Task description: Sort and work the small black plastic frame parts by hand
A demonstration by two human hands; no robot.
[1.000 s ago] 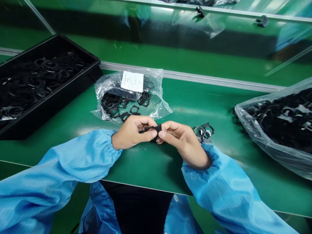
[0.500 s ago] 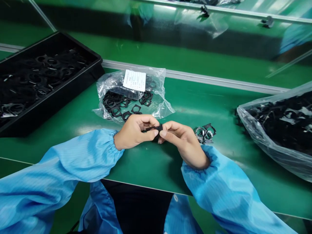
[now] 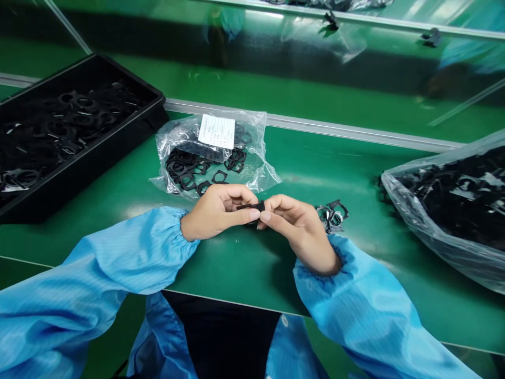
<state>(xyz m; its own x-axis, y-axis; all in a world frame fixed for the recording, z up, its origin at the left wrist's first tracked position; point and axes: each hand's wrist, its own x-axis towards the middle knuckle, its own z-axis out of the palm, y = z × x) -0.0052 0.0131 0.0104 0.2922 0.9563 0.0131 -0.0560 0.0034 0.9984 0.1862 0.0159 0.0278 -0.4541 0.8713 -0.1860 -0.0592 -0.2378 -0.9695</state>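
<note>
My left hand (image 3: 221, 213) and my right hand (image 3: 294, 226) meet above the green bench mat (image 3: 244, 268), fingertips together. Pinched between them is a small black plastic part (image 3: 254, 208), mostly hidden by my fingers. Just beyond my right hand lies a small heap of black and grey frames (image 3: 332, 216). Behind my left hand sits a clear plastic bag (image 3: 252, 176) with a white label (image 3: 216, 131) and loose black square rings inside.
A black tray (image 3: 79, 152) of black rings stands at the left. A large clear bag (image 3: 442, 247) full of black parts lies at the right. A metal rail (image 3: 355, 130) runs behind the mat, with a glossy green surface beyond it.
My hands have shifted very slightly, and the black part stays pinched between them. The view has moved a little; nothing on the bench has been moved.
</note>
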